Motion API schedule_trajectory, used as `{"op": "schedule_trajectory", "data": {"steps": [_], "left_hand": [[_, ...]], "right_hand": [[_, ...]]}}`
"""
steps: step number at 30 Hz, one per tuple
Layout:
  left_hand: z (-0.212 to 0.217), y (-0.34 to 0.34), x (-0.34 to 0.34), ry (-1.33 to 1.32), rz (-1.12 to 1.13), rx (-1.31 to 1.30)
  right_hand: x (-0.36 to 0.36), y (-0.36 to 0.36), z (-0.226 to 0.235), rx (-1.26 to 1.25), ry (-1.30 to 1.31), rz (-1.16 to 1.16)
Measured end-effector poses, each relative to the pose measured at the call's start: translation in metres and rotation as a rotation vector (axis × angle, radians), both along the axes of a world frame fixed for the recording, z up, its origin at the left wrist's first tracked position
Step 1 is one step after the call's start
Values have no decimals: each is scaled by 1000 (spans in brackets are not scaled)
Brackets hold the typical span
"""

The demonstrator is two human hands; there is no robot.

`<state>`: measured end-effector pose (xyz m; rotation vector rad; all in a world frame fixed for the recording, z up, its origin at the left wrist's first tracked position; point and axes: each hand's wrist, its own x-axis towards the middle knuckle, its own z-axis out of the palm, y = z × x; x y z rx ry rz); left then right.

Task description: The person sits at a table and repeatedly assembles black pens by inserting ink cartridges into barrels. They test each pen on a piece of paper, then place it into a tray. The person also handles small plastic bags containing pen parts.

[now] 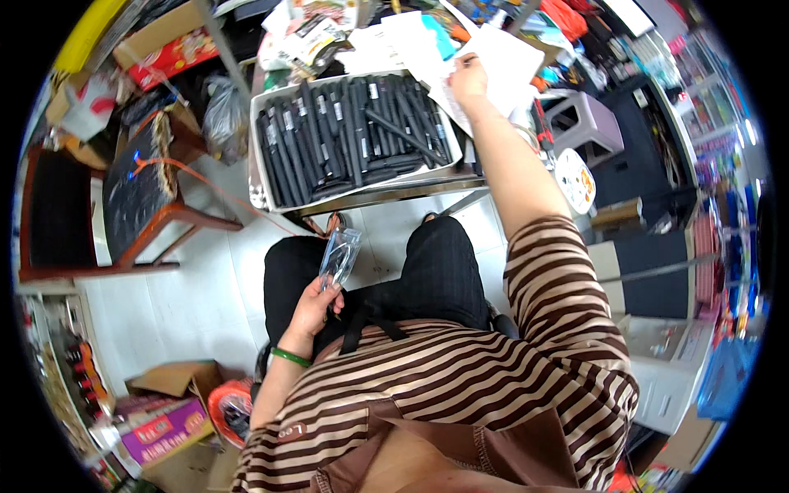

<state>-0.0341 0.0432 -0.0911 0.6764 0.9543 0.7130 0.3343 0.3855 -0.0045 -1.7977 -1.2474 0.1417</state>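
Observation:
My left hand is down over my lap and holds a small clear plastic bag upright by its lower end. My right hand is stretched forward to the table, its fingers on a loose pile of white paper sheets. Just left of that hand a white tray holds several long black tube-shaped items laid side by side. I sit in black trousers and a brown-and-cream striped top, with a green bangle on my left wrist.
A wooden chair with a dark seat stands at the left on the white floor. A grey plastic stool is at the right. Cardboard boxes lie at the lower left. Cluttered shelves and packets ring the table's far side.

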Motion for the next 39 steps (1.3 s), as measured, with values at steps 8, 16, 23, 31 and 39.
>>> {"op": "schedule_trajectory", "data": {"steps": [8,16,23,31,39], "left_hand": [[-18,3,7,1,-91,207],[-11,-26,0,-124,24,49],[-4,-49,-19,-539,415,88],[-4,-22,-7,-287,254,208],[-11,-14,-8,-324,113,-39]], "right_hand": [[-97,-121,130,29,57,679],[-308,-295,25,-562,-132,1337],[-420,-393,75,-399,-78,1931],[-322,-335,47,-528,-24,1411],[-181,-305,19,-360,373,781]]}}
